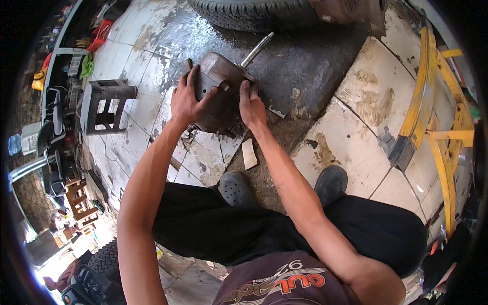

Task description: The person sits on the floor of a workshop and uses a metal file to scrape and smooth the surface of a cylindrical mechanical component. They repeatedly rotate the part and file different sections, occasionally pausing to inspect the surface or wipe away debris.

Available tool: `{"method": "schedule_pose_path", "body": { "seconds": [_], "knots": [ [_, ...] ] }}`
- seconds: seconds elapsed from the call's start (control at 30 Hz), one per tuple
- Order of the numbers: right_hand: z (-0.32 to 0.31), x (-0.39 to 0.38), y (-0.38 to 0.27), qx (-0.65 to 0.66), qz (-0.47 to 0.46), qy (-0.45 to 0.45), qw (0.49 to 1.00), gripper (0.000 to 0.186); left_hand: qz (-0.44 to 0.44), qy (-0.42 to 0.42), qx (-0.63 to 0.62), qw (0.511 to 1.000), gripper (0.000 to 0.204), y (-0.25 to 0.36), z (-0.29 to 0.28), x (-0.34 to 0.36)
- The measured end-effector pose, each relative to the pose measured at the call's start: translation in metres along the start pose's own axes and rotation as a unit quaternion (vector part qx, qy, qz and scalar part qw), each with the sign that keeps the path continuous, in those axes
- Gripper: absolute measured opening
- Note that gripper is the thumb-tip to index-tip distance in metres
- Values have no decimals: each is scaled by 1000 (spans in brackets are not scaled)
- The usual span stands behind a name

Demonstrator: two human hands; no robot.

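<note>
Between my two hands sits a bulky, greasy brown metal housing (217,64) on the floor. A bright metal shaft (256,51) sticks out of its far right side, angled up and away. My left hand (187,100) grips the housing's left side, fingers bent over a flat plate (204,86) with a small hole in it. Against the right side, below the base of the shaft, presses my right hand (252,105), its fingertips at the edge. The housing's underside is hidden.
A large tyre (254,15) lies beyond the housing. A dark stool (108,108) stands to the left, a yellow metal stand (419,96) to the right. A small pale piece (249,154) lies near my shoes (237,188). The tiled floor (356,152) is stained and broken.
</note>
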State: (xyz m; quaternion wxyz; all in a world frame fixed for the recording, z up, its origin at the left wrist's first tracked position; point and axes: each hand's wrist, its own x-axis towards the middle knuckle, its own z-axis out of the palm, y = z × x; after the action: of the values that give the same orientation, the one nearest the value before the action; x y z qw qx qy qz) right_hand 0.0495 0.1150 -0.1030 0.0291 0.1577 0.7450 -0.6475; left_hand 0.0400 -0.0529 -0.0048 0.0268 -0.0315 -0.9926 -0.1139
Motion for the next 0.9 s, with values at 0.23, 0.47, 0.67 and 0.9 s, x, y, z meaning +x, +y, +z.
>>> {"method": "schedule_pose_path", "body": {
  "seconds": [0.23,0.47,0.67,0.9],
  "knots": [
    [-6,-2,-7,-27,16,-87,996,107,-28,-17,-3,999,92,-5,-7,-3],
    [-20,1,-19,-34,42,-135,989,95,-28,-18,-10,999,92,-8,-5,-7],
    [-15,20,-3,-1,40,-95,995,103,-24,-29,-3,999,91,1,-9,-3],
    [-19,15,21,28,41,-54,997,90,62,14,104,993,85,-1,-2,3]
  ]
}}
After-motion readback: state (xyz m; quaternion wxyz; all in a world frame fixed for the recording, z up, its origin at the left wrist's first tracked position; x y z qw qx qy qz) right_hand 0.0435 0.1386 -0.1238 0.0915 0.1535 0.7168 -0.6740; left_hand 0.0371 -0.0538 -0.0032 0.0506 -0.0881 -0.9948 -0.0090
